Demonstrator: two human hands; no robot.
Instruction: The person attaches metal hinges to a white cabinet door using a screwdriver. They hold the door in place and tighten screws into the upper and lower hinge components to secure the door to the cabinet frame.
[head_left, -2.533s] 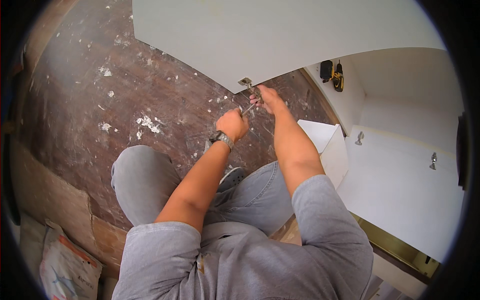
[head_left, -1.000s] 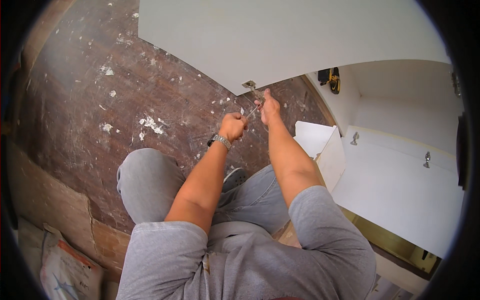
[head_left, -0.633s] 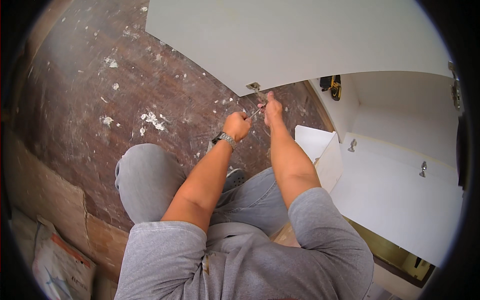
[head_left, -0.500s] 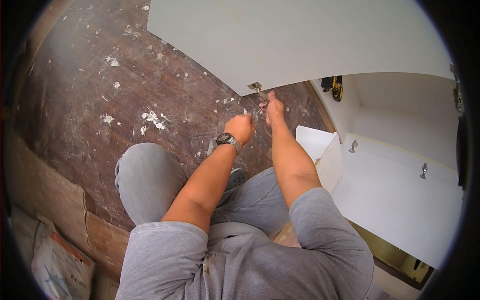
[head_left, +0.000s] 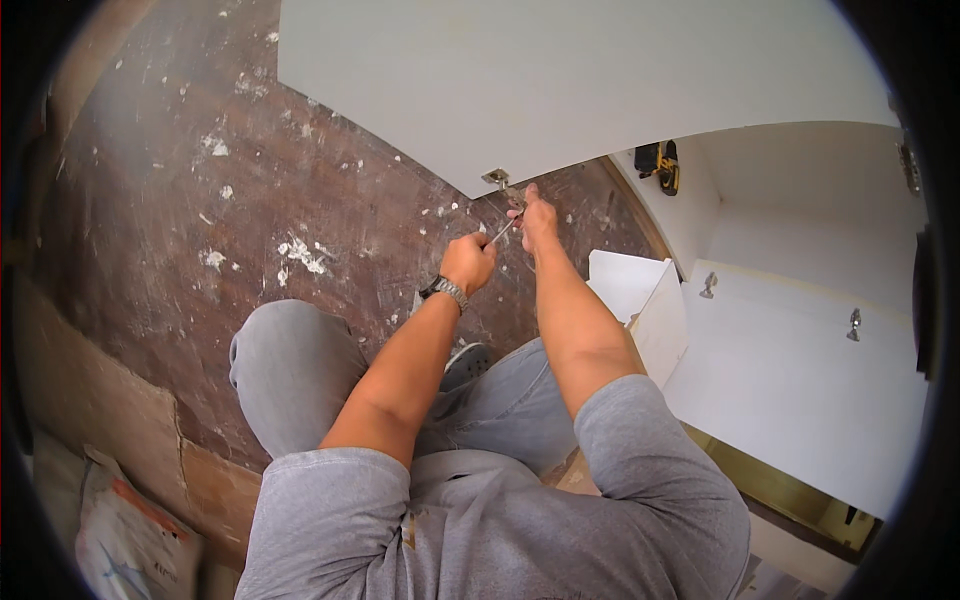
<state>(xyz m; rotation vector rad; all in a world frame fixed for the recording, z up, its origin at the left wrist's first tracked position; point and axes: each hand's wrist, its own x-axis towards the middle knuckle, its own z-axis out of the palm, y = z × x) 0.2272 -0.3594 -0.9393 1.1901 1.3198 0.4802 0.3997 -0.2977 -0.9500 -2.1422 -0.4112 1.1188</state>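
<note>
A pale grey-white door panel (head_left: 570, 70) spans the upper part of the view, with a metal hinge (head_left: 496, 177) on its lower edge near the corner. My right hand (head_left: 536, 222) grips the hinge's loose arm just below that corner, fingers curled around it. My left hand (head_left: 468, 262), with a watch on the wrist, is closed on a thin screwdriver (head_left: 503, 228) whose shaft runs up to the hinge in my right hand; its handle is mostly hidden inside my fist.
A white cabinet (head_left: 770, 180) at the right holds a yellow-and-black drill (head_left: 668, 170). A white panel with hinges (head_left: 790, 370) lies before it, beside a white board (head_left: 630, 285). Cardboard (head_left: 120, 390) and a bag (head_left: 130, 530) lie lower left on the paint-spotted wooden floor (head_left: 200, 200).
Since half a second ago my left hand has moved slightly down and left, showing more of the screwdriver shaft. My right hand stays on the hinge. The whole view has shifted slightly.
</note>
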